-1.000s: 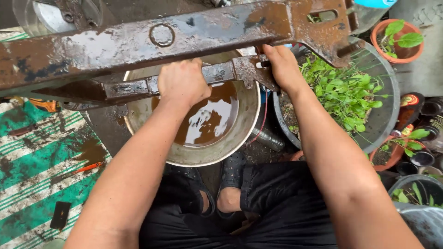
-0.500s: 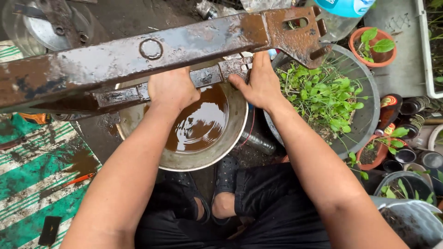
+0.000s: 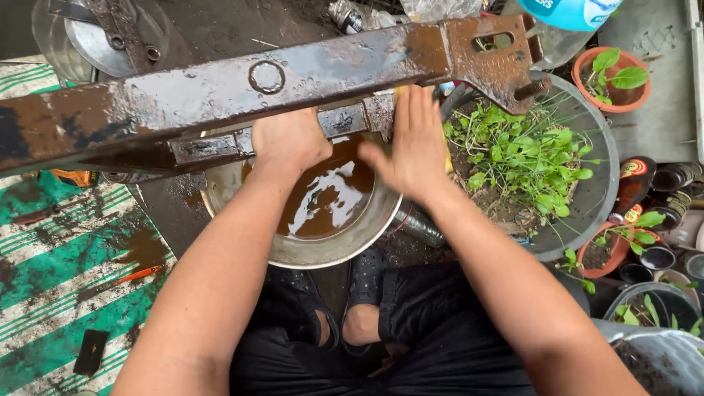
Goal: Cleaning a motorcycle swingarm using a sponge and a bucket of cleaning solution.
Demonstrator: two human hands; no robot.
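Right hand (image 3: pixel 414 143) has opened flat against the rusty frame (image 3: pixel 242 95)

Rusty metal frame (image 3: pixel 220 95) cut off at left edge; left hand (image 3: pixel 290 139) fingers hidden behind it; right hand (image 3: pixel 414 147) motion-blurred.

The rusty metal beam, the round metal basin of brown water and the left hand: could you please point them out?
rusty metal beam (image 3: pixel 220 92), head view, wet top face.
round metal basin (image 3: pixel 323 253), head view, near rim.
left hand (image 3: pixel 290 139), head view, back of hand.
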